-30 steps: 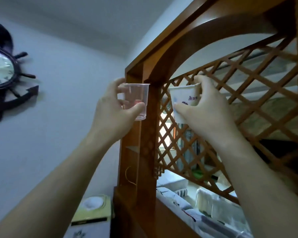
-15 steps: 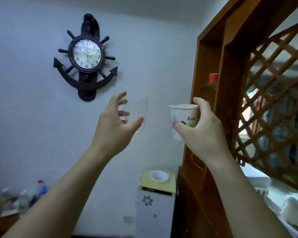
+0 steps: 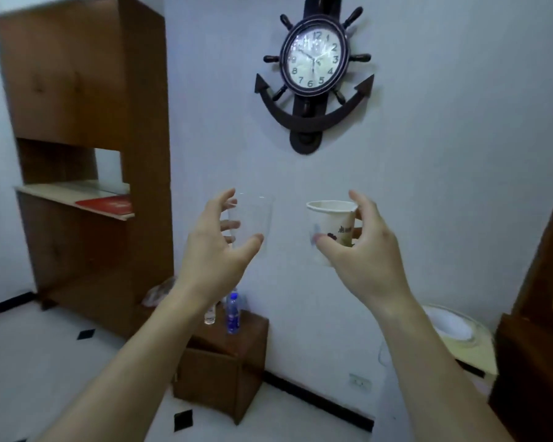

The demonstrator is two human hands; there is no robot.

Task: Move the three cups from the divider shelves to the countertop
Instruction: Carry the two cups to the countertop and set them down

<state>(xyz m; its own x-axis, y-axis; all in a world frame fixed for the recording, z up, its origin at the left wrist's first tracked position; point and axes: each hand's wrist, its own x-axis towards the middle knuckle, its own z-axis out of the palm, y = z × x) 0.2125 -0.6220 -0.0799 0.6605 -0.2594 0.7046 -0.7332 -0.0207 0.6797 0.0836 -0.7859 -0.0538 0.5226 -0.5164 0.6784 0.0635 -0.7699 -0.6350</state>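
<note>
Below wall clock [image 3: 313, 59] | hands: left [image 3: 217, 250] grasps clear cup [image 3: 251, 218], right [image 3: 361, 253] grasps paper cup [image 3: 332, 224]

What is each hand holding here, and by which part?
The left hand holds a clear plastic cup by its side wall, thumb opposite fingers. The right hand grips a white paper cup around its lower side wall.

**Legible markings: clock numerals only**

The wall clock [image 3: 313, 60] shows numerals 1 to 12 on its dial. The paper cup [image 3: 332, 226] bears dark printed characters, too blurred to read. Bottle labels [image 3: 233, 317] are illegible.
</note>
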